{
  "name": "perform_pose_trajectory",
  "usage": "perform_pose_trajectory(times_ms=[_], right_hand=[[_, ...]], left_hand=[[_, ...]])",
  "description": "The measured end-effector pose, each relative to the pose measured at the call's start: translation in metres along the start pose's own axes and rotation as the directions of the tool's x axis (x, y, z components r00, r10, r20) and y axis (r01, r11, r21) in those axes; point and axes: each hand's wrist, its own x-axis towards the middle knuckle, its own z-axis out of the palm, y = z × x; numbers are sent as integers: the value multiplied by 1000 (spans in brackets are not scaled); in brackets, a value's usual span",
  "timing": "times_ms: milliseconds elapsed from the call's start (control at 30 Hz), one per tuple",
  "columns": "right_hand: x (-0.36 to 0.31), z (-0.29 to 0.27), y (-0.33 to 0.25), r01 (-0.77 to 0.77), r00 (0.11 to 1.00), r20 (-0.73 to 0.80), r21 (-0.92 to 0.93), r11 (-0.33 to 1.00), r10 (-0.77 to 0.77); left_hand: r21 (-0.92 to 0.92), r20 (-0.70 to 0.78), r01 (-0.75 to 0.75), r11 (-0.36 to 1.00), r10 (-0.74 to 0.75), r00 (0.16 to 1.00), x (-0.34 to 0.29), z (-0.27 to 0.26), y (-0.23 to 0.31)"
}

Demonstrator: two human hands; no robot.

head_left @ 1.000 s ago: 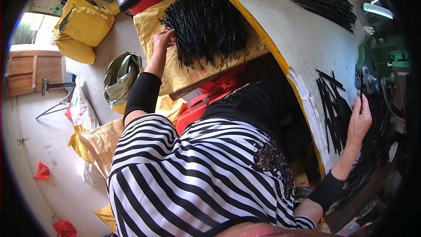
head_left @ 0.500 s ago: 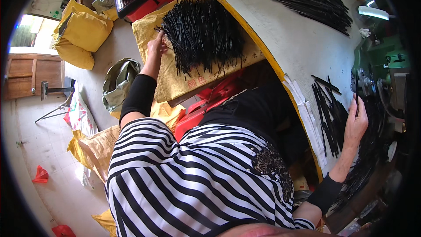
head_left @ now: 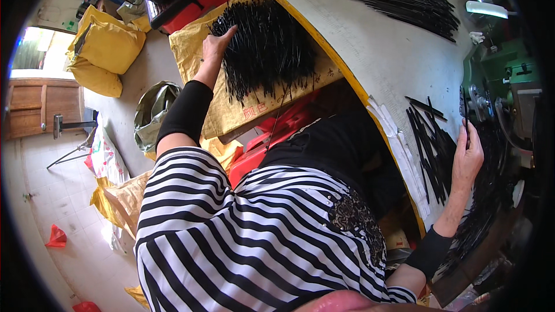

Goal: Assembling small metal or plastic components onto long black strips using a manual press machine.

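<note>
Closest to me, the person's right hand (head_left: 467,153) has thumb and fingertips together on one thin black strip (head_left: 466,110), upright in view beside the green machine (head_left: 491,66), so I'd say a single piece is in hand and unfinished. Just left of that hand, loose black strips (head_left: 440,164) lie crisscrossed on the pale worktable (head_left: 393,63). Farther off, a thick black heap (head_left: 266,52) sits on a yellow sack (head_left: 188,52); the left hand (head_left: 215,49) is at its left edge, thumb raised apart, though I cannot tell whether its fingers grip anything. The heap looks like the larger share, perhaps the done pieces. Farthest away, a fan of long strips (head_left: 399,3) lies on the tabletop, seemingly not yet handled; how many pieces are left I cannot count.
</note>
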Motion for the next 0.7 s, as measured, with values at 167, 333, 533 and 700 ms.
perform_pose_trajectory(times_ms=[167,333,533,700], right_hand=[[1,-1,-1,15,1000,6,-6,1000,-14],[1,0,1,21,1000,10,-6,1000,-21],[1,0,0,41,999,-1,2,999,-41],[0,-1,-1,32,999,5,16,999,-32]], left_hand=[[97,12,-38,995,37,999,-3,-6,11],[-37,119,5,999,-1,993,0,-11,18],[95,41,7,995,-11,999,-8,-10,34],[143,5,-12,990,12,1000,-20,-11,43]])
